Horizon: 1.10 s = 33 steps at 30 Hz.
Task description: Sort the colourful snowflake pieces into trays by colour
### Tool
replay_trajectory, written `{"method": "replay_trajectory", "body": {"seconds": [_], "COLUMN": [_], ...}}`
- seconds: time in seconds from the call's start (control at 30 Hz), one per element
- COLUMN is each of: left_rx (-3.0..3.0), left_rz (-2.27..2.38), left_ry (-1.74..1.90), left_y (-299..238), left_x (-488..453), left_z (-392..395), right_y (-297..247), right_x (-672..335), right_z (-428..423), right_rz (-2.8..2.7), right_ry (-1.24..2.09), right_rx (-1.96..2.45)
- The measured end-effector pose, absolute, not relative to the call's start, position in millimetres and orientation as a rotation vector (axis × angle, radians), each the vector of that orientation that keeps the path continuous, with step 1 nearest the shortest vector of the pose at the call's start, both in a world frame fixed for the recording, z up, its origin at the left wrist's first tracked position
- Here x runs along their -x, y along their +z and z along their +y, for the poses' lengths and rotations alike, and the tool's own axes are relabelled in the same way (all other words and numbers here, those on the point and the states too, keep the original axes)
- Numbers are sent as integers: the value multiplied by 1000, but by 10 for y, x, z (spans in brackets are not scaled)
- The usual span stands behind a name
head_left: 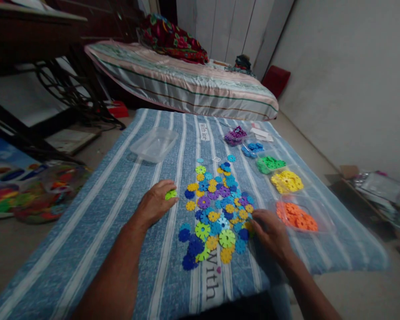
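Note:
A heap of small plastic snowflake discs (216,213) in blue, yellow, green and purple lies on a blue striped cloth (120,186). My left hand (156,202) rests at the heap's left edge, fingers curled round a green disc (170,194). My right hand (270,233) lies at the heap's right edge, fingers bent down onto the discs; what they pinch is hidden. Sorted groups sit along the right: orange discs (296,216) in a clear container, yellow discs (286,181), green discs (270,164), blue discs (252,148) and purple discs (235,135).
An empty clear plastic tub (153,144) stands at the cloth's far left. Behind it lies a striped mattress (183,82) with a folded blanket. A dark table frame (36,66) and colourful items (36,191) are on the left, clutter (373,186) by the wall on the right.

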<state>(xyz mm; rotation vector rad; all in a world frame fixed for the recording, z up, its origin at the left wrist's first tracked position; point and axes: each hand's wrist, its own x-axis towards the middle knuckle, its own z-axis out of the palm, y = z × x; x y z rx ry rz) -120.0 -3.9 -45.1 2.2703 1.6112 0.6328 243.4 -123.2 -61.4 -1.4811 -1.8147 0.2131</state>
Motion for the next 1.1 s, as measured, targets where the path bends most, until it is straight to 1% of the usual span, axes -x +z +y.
{"method": "replay_trajectory", "body": {"seconds": [0.2, 0.37, 0.53, 0.83, 1.1], "left_rx": [-2264, -2297, -2296, -2295, -2303], "left_rz": [1664, 1670, 1659, 1693, 1730], "left_ry": [553, 427, 308, 255, 340], "left_y": [-392, -282, -200, -154, -156], "left_x": [1232, 1285, 1294, 1258, 1244], "left_z": [-36, -63, -93, -115, -126], "right_y": [-638, -626, -624, -622, -606], "right_x": [-2511, -2574, -2554, -2504, -2439], "right_z": [-1465, -1454, -1433, -1425, -1461], "right_rz": [-1963, -2086, -2126, -2090, -1948], "right_ry": [251, 287, 232, 228, 302], "right_rx": [1493, 1515, 1495, 1531, 1547]}}
